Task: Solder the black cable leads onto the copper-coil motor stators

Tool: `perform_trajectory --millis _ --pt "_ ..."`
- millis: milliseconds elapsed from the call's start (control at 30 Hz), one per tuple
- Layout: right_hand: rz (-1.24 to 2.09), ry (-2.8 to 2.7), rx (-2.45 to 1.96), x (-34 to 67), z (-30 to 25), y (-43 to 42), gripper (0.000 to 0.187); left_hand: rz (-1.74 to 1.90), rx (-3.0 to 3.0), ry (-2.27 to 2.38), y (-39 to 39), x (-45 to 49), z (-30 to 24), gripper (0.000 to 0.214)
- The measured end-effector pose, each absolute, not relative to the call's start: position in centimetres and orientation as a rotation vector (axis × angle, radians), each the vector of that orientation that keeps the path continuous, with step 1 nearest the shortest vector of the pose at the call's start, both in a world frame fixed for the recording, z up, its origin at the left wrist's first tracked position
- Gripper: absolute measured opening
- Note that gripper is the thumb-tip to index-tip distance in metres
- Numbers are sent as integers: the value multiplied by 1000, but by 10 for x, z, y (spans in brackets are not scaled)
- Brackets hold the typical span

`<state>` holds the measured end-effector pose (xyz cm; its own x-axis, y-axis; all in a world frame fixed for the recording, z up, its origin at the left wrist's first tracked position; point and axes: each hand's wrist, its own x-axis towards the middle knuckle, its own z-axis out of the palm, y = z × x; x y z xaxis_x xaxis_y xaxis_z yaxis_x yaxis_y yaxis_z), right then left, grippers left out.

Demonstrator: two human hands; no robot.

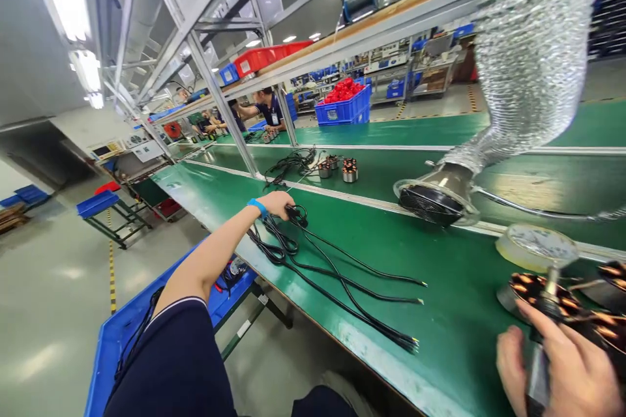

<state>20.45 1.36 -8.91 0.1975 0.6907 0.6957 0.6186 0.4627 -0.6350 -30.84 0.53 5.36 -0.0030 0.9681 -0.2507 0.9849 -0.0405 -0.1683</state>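
My left hand reaches across the green bench and is closed on a coiled bundle of black cables. More black cables lie looped beside it, their stripped ends trailing right. At the lower right, my right hand is wrapped around the dark handle of a soldering iron, its metal end upward. Directly behind the iron sit copper-wound motor stators, partly hidden by the hand. A roll of clear tape lies just beyond them.
A fume hood on a silver duct hangs low over the bench. More stators and tangled black cables lie across the metal rail. A blue tray stands below at left. Co-workers sit farther down the line.
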Motion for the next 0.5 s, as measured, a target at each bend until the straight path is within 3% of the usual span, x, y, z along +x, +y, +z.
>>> perform_trajectory --millis 233,400,500 --pt "-50 -1643 -1180 219 -96 11 55 -389 2222 2232 29 -286 24 32" --pt "-87 -1697 -1183 220 -95 9 52 -379 2178 2344 15 -263 16 66" --pt "-105 -1696 -1203 218 -90 4 46 -194 2217 2452 -5 -236 20 50"
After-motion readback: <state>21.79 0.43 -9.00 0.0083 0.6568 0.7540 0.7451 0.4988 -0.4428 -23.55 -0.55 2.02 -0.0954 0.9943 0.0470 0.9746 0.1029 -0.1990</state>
